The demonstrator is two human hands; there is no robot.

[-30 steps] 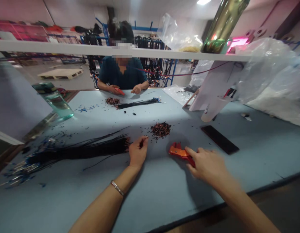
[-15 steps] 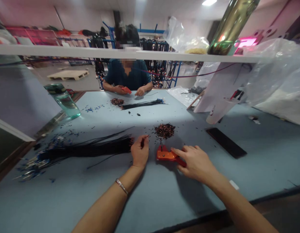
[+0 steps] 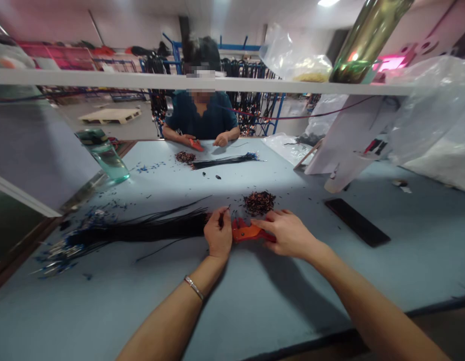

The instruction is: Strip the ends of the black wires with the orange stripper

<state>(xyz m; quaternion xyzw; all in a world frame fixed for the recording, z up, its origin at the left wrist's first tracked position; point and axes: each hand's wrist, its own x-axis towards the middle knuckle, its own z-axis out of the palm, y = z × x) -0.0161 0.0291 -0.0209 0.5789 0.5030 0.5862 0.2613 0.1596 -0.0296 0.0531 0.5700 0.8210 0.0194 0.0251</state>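
Note:
My left hand [image 3: 218, 235] is closed in a pinch on the end of a thin black wire [image 3: 221, 217], right beside a long bundle of black wires [image 3: 142, 231] lying to the left. My right hand [image 3: 288, 233] grips the handles of an orange crimping tool [image 3: 246, 231], whose head sits next to my left hand's fingers. A small pile of dark reddish terminals [image 3: 259, 201] lies just beyond both hands on the light blue table [image 3: 255, 301].
A black phone [image 3: 357, 228] lies to the right. A clear green bottle [image 3: 106, 156] stands at the left. Across the table a person in a dark shirt [image 3: 202, 118] works with another wire bundle [image 3: 225, 160] and a red tool. Plastic bags [image 3: 424, 120] fill the right side.
My right hand has carried the orange tool leftward until its head is next to my left hand. My left hand has kept its pinch on the wire.

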